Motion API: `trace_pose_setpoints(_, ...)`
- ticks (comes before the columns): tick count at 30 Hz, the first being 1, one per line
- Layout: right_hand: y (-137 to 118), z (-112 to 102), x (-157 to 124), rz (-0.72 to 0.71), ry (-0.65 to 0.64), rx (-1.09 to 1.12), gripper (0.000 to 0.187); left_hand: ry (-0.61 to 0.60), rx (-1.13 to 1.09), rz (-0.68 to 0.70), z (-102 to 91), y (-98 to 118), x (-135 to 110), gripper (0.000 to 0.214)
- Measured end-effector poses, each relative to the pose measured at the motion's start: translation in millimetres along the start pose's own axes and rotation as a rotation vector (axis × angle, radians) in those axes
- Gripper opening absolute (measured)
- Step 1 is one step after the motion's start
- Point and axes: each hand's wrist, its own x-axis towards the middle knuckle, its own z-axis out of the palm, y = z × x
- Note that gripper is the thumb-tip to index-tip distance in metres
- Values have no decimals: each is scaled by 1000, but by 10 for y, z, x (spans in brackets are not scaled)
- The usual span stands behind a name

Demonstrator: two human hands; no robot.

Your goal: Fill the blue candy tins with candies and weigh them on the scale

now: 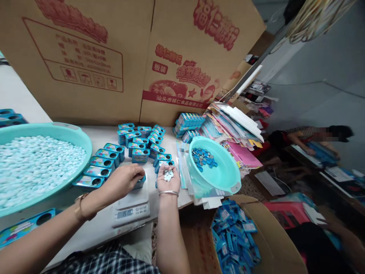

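My left hand is closed, fingertips pressed together at the top of a blue tin on a digital scale. What its fingers hold, if anything, is hidden. My right hand is palm up and cupped, holding several small pale candies. Behind it stand more blue tins. On the left, a large turquoise basin is full of pale blue and white candies. Upright tins with round dark openings line the basin's right side.
Tall cardboard boxes wall off the back. A turquoise bowl with round blue caps stands right, before stacked printed card. Below right, an open carton holds many blue tins. Another person works farther right.
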Motion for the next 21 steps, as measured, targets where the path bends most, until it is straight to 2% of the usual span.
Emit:
trace_pose_setpoints(2,-85,-17,1,-23,88,59,23,-17,28,41,-46,14,24,25)
trace_pose_setpoints(3,-122,-30,-3,-30,123,80,22,24,4,48,-121,46,27,25)
trace_pose_setpoints(5,-198,-83,-18,-53,149,84,22,208,-73,34,-376,142,-5,25)
trace_pose_setpoints(8,-331,-218,-41,-90,158,77,23,617,-138,-94,-841,263,-145,28)
trace_pose_setpoints(10,-415,-301,-44,-113,142,69,23,695,-165,-187,-1018,255,-259,33)
trace_pose_setpoints(12,-474,-346,-40,-119,108,63,22,580,-161,-209,-1013,164,-354,37)
trace_pose_setpoints(15,-506,-336,-53,-80,40,83,19,329,-70,-152,-777,-45,-433,38)
trace_pose_setpoints(18,-491,-282,-91,-35,-17,129,18,256,33,-93,-505,-185,-444,39)
trace_pose_setpoints(21,-448,-236,-114,-26,-45,138,19,165,106,-30,-285,-184,-417,46)
